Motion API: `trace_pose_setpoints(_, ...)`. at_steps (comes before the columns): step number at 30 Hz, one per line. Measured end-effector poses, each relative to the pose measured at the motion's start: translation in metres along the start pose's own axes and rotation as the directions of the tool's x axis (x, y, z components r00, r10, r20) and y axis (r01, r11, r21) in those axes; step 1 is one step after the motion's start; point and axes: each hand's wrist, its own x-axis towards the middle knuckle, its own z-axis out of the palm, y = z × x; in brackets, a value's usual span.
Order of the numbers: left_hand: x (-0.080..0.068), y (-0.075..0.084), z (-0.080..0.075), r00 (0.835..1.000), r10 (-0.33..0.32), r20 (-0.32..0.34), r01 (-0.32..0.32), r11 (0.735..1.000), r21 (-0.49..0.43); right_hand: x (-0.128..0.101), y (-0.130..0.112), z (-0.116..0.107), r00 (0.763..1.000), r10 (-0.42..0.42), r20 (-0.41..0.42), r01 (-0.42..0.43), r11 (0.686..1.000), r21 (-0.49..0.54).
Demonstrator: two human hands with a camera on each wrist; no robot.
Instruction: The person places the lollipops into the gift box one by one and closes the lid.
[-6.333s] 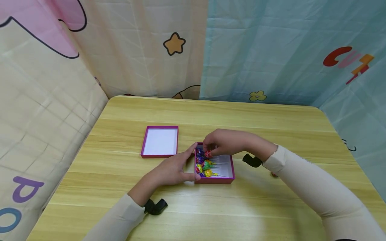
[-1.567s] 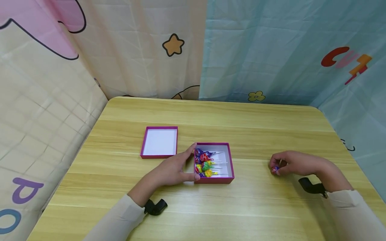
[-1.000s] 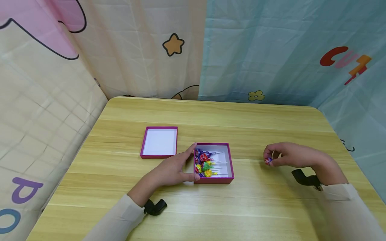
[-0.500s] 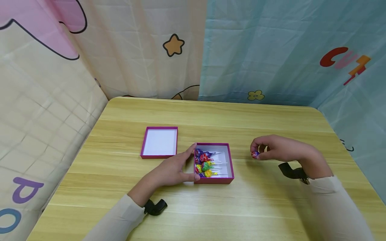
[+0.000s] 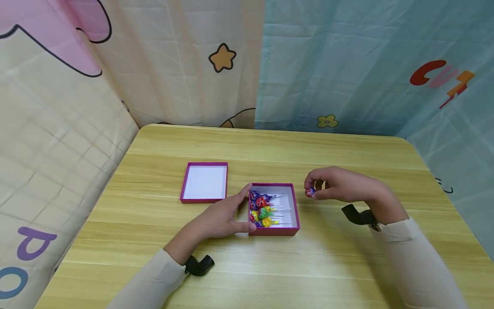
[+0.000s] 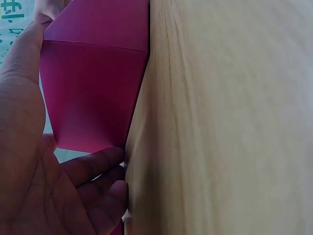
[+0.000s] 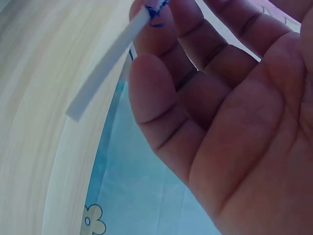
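Note:
My right hand (image 5: 341, 184) pinches a lollipop (image 5: 310, 192) in a red and purple wrapper, just right of a magenta box (image 5: 274, 231). The right wrist view shows the lollipop's white stick (image 7: 107, 66) poking out past the fingertips, while its head is mostly out of frame. My left hand (image 5: 220, 218) holds the box's left side, thumb at the near corner and index finger at the far one. Inside, several lollipops lie with heads to the left and sticks to the right, among them a red one (image 5: 261, 201), a green one (image 5: 264, 212) and a yellow one (image 5: 267, 222).
The box's lid (image 5: 205, 182), white inside with a magenta rim, lies upturned to the left of the box. All of it stands on a wooden table (image 5: 324, 266). Printed curtains (image 5: 332, 64) hang behind the far edge and at the sides.
Earlier my right hand was inside the box at a red lollipop. It then took another lollipop from the table at right and has carried it left towards the box. My left hand stays put.

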Motion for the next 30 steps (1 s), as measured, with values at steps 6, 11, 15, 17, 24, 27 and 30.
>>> trace_pose_setpoints(6, 0.000, 0.000, 0.000, 1.000, 0.002, -0.003, -0.002, 1.000, 0.002, 0.010, -0.006, 0.001, 1.000, -0.011, -0.007, 0.011, 1.000, -0.016)
trace_pose_setpoints(11, 0.000, 0.000, -0.001, 1.000, -0.002, -0.003, 0.002, 1.000, 0.000, 0.020, -0.012, 0.002, 1.000, -0.022, -0.010, 0.021, 0.999, -0.032)
trace_pose_setpoints(15, 0.000, 0.000, -0.001, 1.000, -0.004, -0.004, 0.004, 1.000, -0.002, 0.027, -0.019, 0.003, 0.999, -0.023, -0.023, 0.022, 0.999, -0.040)
trace_pose_setpoints(17, 0.000, -0.001, -0.001, 1.000, -0.006, -0.003, 0.006, 1.000, -0.004, 0.031, -0.022, 0.004, 0.999, -0.030, -0.031, 0.028, 0.998, -0.048)
trace_pose_setpoints(24, 0.000, -0.001, -0.002, 1.000, -0.005, 0.001, 0.005, 1.000, -0.012, 0.043, -0.033, 0.007, 0.997, -0.059, -0.054, 0.056, 0.997, -0.056)
trace_pose_setpoints(27, -0.001, -0.001, -0.003, 1.000, -0.002, 0.003, 0.002, 1.000, -0.019, 0.049, -0.035, 0.009, 0.997, -0.064, -0.051, 0.061, 0.996, -0.059)
trace_pose_setpoints(30, -0.001, -0.001, -0.003, 1.000, -0.001, 0.006, 0.001, 1.000, -0.028, 0.054, -0.037, 0.012, 0.997, -0.064, -0.042, 0.062, 0.996, -0.062)
